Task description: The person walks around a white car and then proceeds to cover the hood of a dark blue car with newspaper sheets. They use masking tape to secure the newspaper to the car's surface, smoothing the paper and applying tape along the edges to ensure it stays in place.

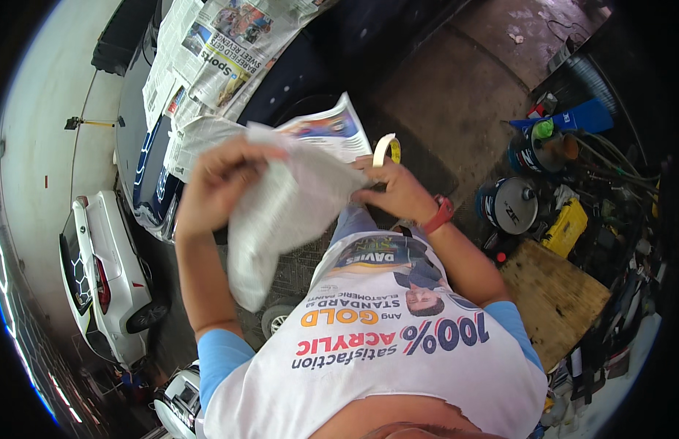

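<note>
A loose sheet of newspaper [292,201], blurred by motion, hangs between my two hands in front of my shirt. My left hand [221,183] has its fingers closed at the sheet's upper left corner. On the other side, my right hand [398,192] pinches the sheet's right edge between thumb and fingers. A roll of masking tape [383,149] sits at the fingers of that same hand. Just beyond, more newspaper [230,55] covers part of a dark car [317,62], and a printed page [332,132] sticks out from its side.
A white car [113,274] stands to the left. On the right are lidded buckets [509,206], a yellow case [566,228], a wooden board [555,300] and hoses [625,164]. A light on a yellow bar [94,123] is at the far left.
</note>
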Available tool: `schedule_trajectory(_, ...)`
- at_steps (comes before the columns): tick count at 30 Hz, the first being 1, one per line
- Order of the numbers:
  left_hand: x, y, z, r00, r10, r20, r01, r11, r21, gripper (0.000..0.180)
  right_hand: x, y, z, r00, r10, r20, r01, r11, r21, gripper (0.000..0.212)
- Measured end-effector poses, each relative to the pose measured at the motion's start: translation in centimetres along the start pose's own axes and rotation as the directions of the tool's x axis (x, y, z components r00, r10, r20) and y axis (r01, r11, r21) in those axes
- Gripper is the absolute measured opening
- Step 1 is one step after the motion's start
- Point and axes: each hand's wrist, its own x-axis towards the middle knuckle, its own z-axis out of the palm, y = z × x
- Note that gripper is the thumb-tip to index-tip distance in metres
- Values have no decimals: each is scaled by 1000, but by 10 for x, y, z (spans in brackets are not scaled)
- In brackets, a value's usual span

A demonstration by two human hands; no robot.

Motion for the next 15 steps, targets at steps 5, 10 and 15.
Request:
schedule_trajectory(5, 27, -23, -40, 976, -11, -218, 11, 1000, -5, 33, 3, 27, -34, 982, 184, -44, -185, 983, 0, 22)
schedule_trajectory(10, 39, -37, -54, 963, 48, -264, 11, 976, 218, 37, 17, 28, -72, 934, 151, -324, -231, 946, -225, 24)
schedule_trajectory(15, 62, -53, -3, 925, 180, -336, -4, 887, 463, 43, 25, 41, -83, 784, -242, -571, -118, 846, -520, 44)
